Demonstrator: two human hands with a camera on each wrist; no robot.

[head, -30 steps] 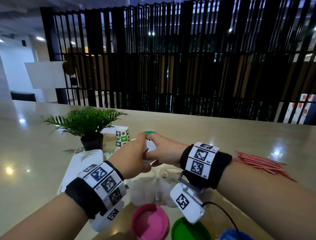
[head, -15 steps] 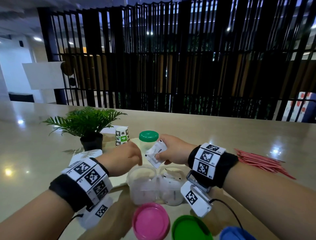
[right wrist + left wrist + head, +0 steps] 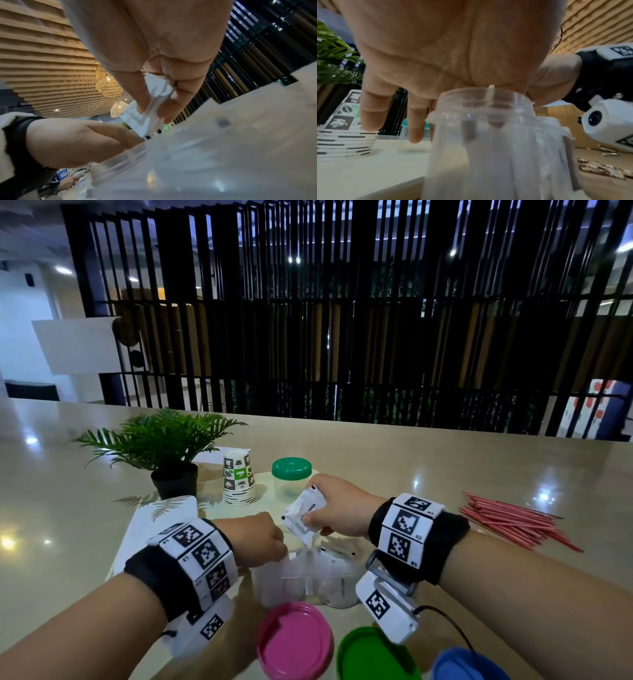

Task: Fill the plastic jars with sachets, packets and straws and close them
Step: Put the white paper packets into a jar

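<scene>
Glossy beige table: 2 open clear plastic jars, 3 loose lids. Right hand pinches white paper sachets, count unclear; left hand over jar, grip unclear.

A glossy beige table is seen carrying a potted plant, stacked paper cups, a green-lidded jar, red straws and loose pink, green and blue lids.

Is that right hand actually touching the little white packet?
Touching. The right wrist view shows the right hand pinching the white sachet between thumb and fingers; the head view shows the same grip above the open jars.
</scene>
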